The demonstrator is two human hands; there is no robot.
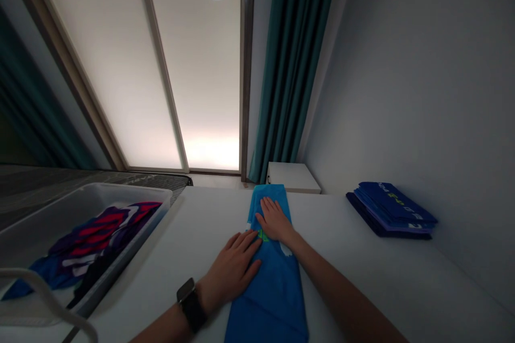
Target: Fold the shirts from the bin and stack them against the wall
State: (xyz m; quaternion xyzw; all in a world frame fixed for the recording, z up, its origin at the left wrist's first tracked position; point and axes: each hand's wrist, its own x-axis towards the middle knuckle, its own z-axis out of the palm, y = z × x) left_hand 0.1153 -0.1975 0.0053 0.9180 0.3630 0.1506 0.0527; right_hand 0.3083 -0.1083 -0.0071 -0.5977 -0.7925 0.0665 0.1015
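A light blue garment [270, 289], folded into a long narrow strip, lies on the white table [362, 257] and runs away from me. My left hand [233, 270] lies flat on its left edge near the middle, fingers spread, with a dark watch on the wrist. My right hand [274, 221] presses flat on the strip a little farther away, palm down. Neither hand grips the cloth.
A grey plastic bin [86, 198] at the left holds several crumpled red, purple and blue garments [96, 233]. A stack of folded dark blue garments [392, 209] sits at the right by the wall. A small white cabinet [293, 177], a teal curtain and a window stand beyond the table.
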